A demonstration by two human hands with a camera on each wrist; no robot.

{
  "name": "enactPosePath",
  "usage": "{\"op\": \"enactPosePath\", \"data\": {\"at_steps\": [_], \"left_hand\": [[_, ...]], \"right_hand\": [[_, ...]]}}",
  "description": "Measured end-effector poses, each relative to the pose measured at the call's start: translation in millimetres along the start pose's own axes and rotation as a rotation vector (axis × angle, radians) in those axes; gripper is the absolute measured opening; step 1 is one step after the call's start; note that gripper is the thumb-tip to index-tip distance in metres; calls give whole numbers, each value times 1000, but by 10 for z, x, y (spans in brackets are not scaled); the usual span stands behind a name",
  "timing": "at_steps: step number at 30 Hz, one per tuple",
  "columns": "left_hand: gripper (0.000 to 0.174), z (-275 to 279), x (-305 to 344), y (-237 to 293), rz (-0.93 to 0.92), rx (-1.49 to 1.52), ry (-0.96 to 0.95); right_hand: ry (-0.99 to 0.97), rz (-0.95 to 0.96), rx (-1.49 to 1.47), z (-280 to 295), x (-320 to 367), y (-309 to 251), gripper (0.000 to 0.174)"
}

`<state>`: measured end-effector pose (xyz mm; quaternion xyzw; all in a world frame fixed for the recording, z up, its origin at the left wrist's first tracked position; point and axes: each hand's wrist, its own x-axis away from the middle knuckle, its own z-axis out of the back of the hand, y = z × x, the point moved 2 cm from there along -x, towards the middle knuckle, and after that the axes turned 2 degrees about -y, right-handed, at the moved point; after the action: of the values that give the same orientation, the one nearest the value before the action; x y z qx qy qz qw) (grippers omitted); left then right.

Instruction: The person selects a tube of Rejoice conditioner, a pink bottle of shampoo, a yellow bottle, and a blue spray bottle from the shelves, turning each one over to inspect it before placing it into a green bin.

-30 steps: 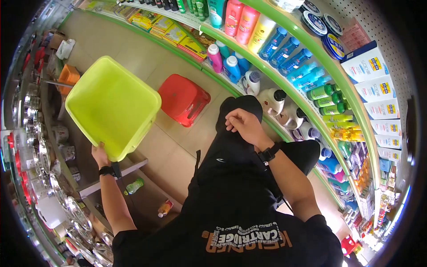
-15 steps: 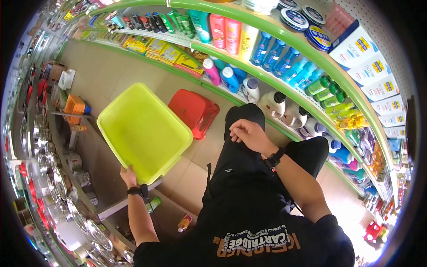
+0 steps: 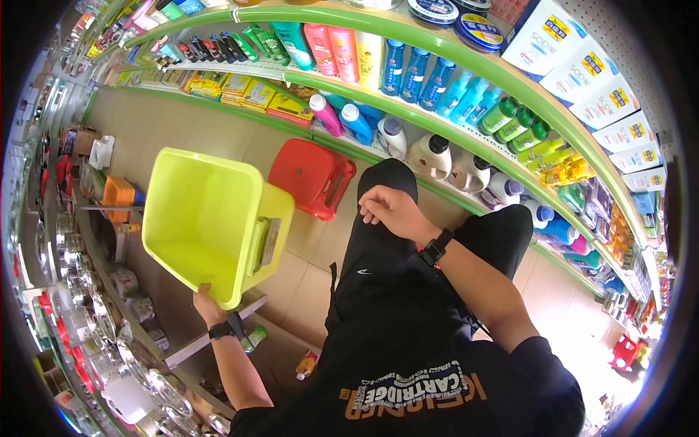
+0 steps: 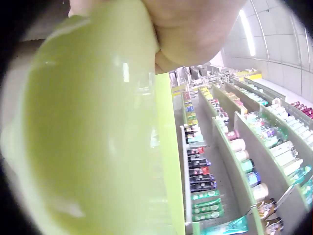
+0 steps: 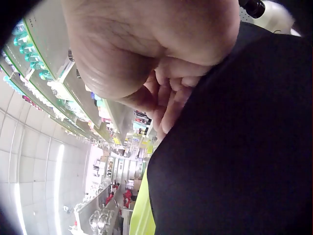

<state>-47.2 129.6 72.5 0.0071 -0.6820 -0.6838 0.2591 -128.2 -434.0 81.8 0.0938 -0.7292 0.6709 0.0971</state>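
My left hand (image 3: pixel 209 306) grips the near rim of a yellow-green plastic bin (image 3: pixel 196 211), thumb over the inside of the edge. The bin is tilted, so its inside faces me and its right side with a handle slot shows; nothing lies in it. In the left wrist view the bin's wall (image 4: pixel 93 127) fills much of the picture, under the hand. My right hand (image 3: pixel 393 210) rests on my knee in black trousers (image 3: pixel 378 262), fingers loosely curled and holding nothing. The right wrist view shows those curled fingers (image 5: pixel 168 98) against the dark cloth.
A red plastic stool (image 3: pixel 309 175) stands on the tiled floor behind the bin. Shelves of bottles (image 3: pixel 429 80) curve along the right, and metal pots and lids (image 3: pixel 109 313) line the left. Orange containers (image 3: pixel 118 193) sit on a low left shelf; a small orange-labelled bottle (image 3: pixel 306 364) lies near my leg.
The bin swung right in my left hand, then shifted slightly back left and turned so its outer right side shows. My right hand has stayed on the knee.
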Motion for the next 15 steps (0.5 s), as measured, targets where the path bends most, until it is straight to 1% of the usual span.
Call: {"op": "enactPosePath", "data": {"at_steps": [1,2,3,4,5,6,7,8,9,10,11,12,14,15], "left_hand": [[32,-53,76,71,25,17,-31],[32,9,13,-17,22,14,-28],[31,74,-112,-154,-94,-159,-91],[31,-114,17,-32,-209,-332,-153],[30,-346,122,-21,65,80,-170],[29,-522,156,-53,33,42,-136],[27,-669,111,-188,45,88,-108],[25,-834,81,-296,56,132,-81],[24,-1109,205,-271,52,98,-53],[23,-1407,354,-254,47,65,-29],[22,-1616,415,-277,12,-47,-10],[23,-1768,392,-407,2,0,-25],[22,-2063,444,-596,-1,-46,-39],[22,-2198,479,-708,-10,-35,-39]], "right_hand": [[-2,1,-5,-14,-7,-7,15],[-1,15,-24,-26,-8,-26,15],[-1,29,-42,-27,8,-48,15],[-5,31,-44,-11,40,-67,15],[29,45,-99,21,78,-90,16],[65,59,-157,57,124,-111,16],[68,60,-162,116,200,-127,16],[117,99,-179,226,305,-142,16],[167,140,-195,355,401,-134,16],[176,147,-199,479,496,-95,16],[271,119,-229,626,616,-36,17],[365,95,-258,790,739,23,17],[471,119,-159,1171,991,270,16],[537,99,-161,1341,1131,435,16]]}}
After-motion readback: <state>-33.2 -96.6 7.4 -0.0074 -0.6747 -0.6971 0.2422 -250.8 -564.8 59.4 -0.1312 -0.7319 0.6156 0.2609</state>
